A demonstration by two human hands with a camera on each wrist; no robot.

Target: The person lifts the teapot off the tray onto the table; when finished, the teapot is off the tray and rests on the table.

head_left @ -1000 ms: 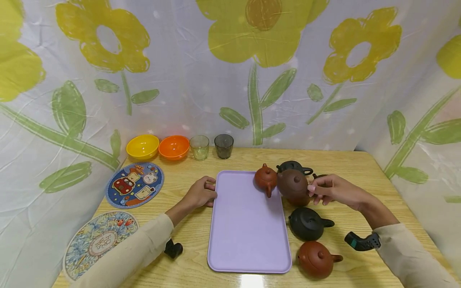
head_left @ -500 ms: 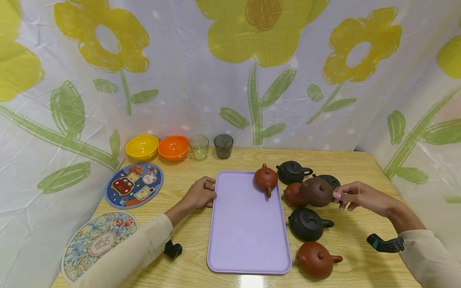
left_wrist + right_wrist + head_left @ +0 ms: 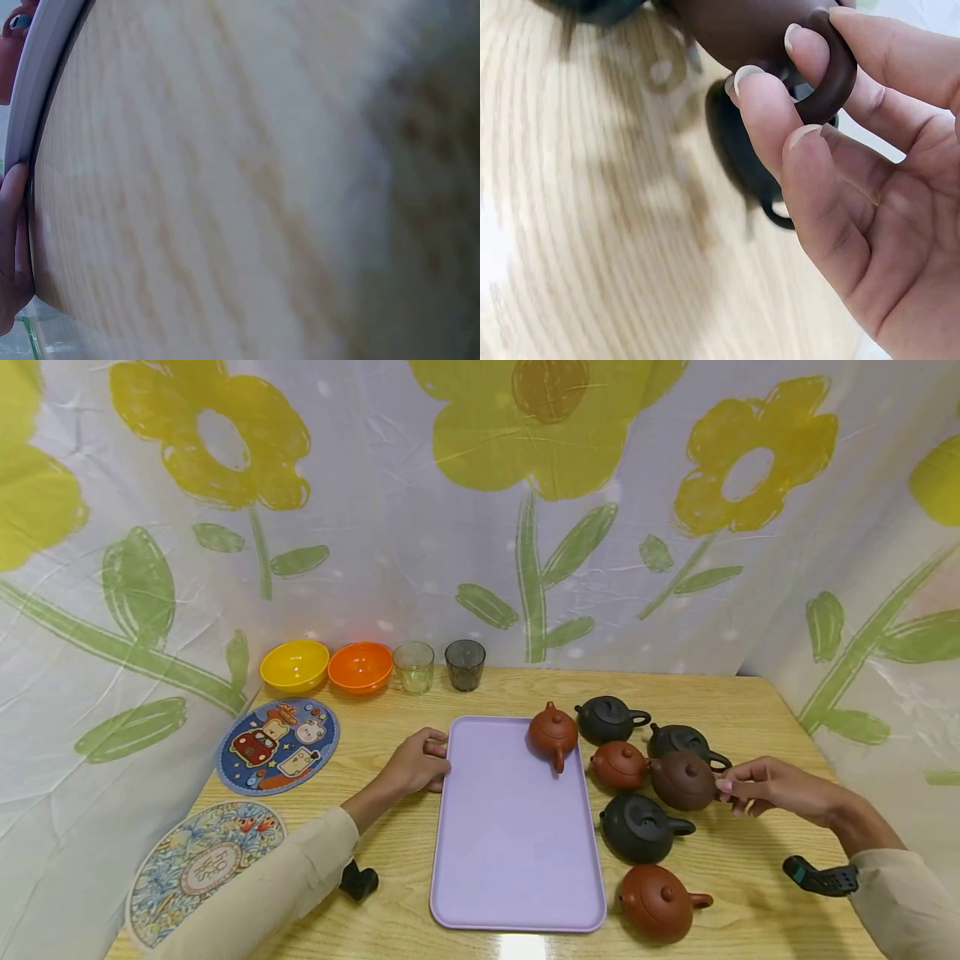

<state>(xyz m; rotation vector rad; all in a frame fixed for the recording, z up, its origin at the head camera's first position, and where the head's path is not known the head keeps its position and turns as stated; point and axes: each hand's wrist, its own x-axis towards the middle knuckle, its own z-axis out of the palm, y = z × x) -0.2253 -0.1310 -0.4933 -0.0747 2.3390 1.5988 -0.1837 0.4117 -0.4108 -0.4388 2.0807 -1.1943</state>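
Note:
My right hand (image 3: pixel 783 789) pinches the looped handle of a dark brown teapot (image 3: pixel 682 782); in the right wrist view, thumb and fingers close around that handle (image 3: pixel 841 79). The teapot is upright, right of the tray, overlapping a black teapot (image 3: pixel 678 741) behind it. At the left edge of a lilac tray (image 3: pixel 517 852), my left hand (image 3: pixel 415 762) holds the rim with curved fingers. A small reddish-brown teapot (image 3: pixel 553 732) sits at the tray's far right corner. In the left wrist view only part of the left hand (image 3: pixel 11 247) shows, against the rim.
Around the brown teapot stand red clay teapots (image 3: pixel 619 765) and black ones (image 3: pixel 637 828), with another red one (image 3: pixel 655 903) nearest me. A yellow bowl (image 3: pixel 295 667), an orange bowl (image 3: pixel 361 668) and two glasses (image 3: pixel 465 665) line the back left. Two patterned placemats (image 3: pixel 278 746) lie at left.
My right hand has carried the dark brown teapot rightward and down, from over the red teapot to a spot right of it. The left hand has stayed at the tray.

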